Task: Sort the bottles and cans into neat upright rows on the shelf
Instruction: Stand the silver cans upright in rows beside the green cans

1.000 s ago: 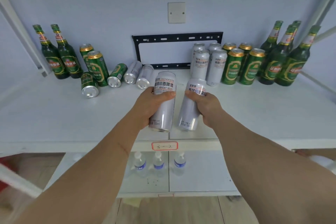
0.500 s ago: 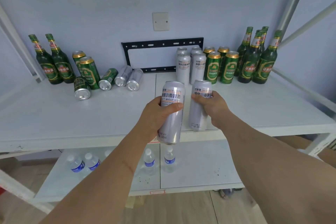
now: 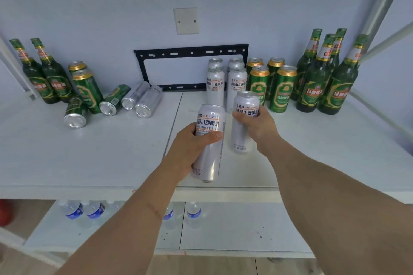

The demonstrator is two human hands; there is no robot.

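Note:
My left hand [image 3: 192,147] grips a silver can [image 3: 209,154] upright above the shelf's [image 3: 111,158] front part. My right hand [image 3: 257,127] holds a second silver can [image 3: 243,125] upright, just in front of the standing silver cans [image 3: 225,82]. Right of those stand green cans [image 3: 271,87] in rows, then green bottles [image 3: 326,82]. At the left, two green bottles [image 3: 42,73] and two green cans [image 3: 86,87] stand upright. Beside them two green cans [image 3: 93,107] and two silver cans [image 3: 143,100] lie on their sides.
A black metal bracket [image 3: 190,51] and a blank wall plate [image 3: 186,20] are on the wall behind. White shelf posts [image 3: 380,6] slant at the right. Water bottles [image 3: 85,210] stand on the lower shelf [image 3: 234,230].
Both hands have carried their silver cans forward and right, closer to the standing silver cans. The right can is now close in front of that group.

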